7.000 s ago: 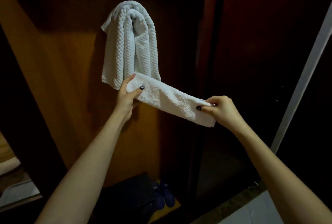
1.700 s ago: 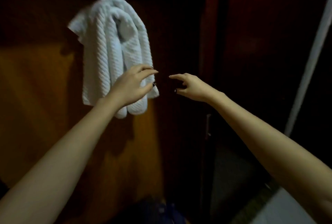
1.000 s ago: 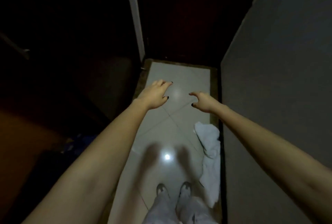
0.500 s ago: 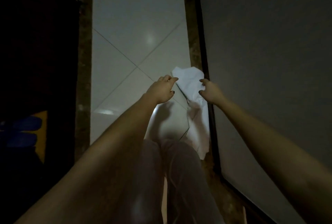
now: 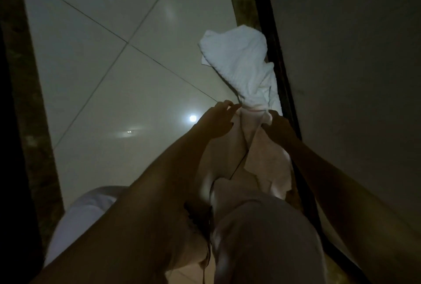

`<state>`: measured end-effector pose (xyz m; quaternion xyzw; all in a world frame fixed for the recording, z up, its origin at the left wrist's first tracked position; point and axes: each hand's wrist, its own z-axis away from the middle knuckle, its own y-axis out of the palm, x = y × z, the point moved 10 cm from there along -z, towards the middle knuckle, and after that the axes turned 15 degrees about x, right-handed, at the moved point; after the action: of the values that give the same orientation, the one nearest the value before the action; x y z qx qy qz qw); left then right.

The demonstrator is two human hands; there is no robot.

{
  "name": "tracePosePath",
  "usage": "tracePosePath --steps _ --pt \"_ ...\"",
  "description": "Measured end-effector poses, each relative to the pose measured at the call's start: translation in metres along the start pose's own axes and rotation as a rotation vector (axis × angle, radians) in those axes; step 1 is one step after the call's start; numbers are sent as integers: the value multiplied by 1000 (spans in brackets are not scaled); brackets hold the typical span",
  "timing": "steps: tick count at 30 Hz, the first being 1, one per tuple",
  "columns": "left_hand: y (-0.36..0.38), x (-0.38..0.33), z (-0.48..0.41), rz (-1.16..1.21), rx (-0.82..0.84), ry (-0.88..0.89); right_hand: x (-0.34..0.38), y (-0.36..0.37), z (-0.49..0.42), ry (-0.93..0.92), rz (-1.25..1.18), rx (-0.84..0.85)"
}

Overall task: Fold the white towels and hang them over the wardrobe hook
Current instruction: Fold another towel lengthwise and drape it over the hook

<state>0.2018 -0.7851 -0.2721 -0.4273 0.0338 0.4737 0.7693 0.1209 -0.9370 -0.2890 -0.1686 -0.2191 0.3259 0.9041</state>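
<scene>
As our left hand point(image 5: 217, 121) and right hand point(image 5: 279, 125) pinch one bunched edge, the crumpled white terry towel point(image 5: 237, 60) could slip free.

Towel point(image 5: 237, 62) partly hidden (behind blurred knee point(image 5: 262, 233)).

Glossy pale floor tiles point(image 5: 109, 83) carry a bright light reflection point(image 5: 193, 118) near the middle. A dark speckled border point(image 5: 29, 124) runs along the left, a grey wall point(image 5: 353, 78) on the right.
</scene>
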Motion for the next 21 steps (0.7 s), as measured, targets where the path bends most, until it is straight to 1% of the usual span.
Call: tracePosePath --steps 3,5,7,10,11,13,14,16,18,21 --pt "-11 -13 -45 -97 -81 135 -32 9 -27 93 -68 -73" --pt "-16 -23 -71 -162 -109 227 -45 19 -45 132 -68 -103" --pt "-12 -27 -88 -210 -97 268 -51 32 -57 168 -16 -144" --pt "-4 -20 -92 -200 -92 276 -52 33 -58 186 7 -260" --pt "-4 -17 -88 -207 -96 272 -51 26 -55 166 8 -296" --pt "-9 -13 -75 -188 -101 252 -51 8 -42 108 -107 -326" --pt "-13 -11 -66 -150 -94 228 -50 -4 -32 75 -188 -342" --pt "-25 -15 -43 -29 -71 164 -39 -33 -4 -13 -272 -389" --pt "-43 -31 -19 111 -64 153 -19 -56 26 -106 -319 -369" --pt "-78 -66 19 256 -64 167 21 -79 79 -207 -372 -269"
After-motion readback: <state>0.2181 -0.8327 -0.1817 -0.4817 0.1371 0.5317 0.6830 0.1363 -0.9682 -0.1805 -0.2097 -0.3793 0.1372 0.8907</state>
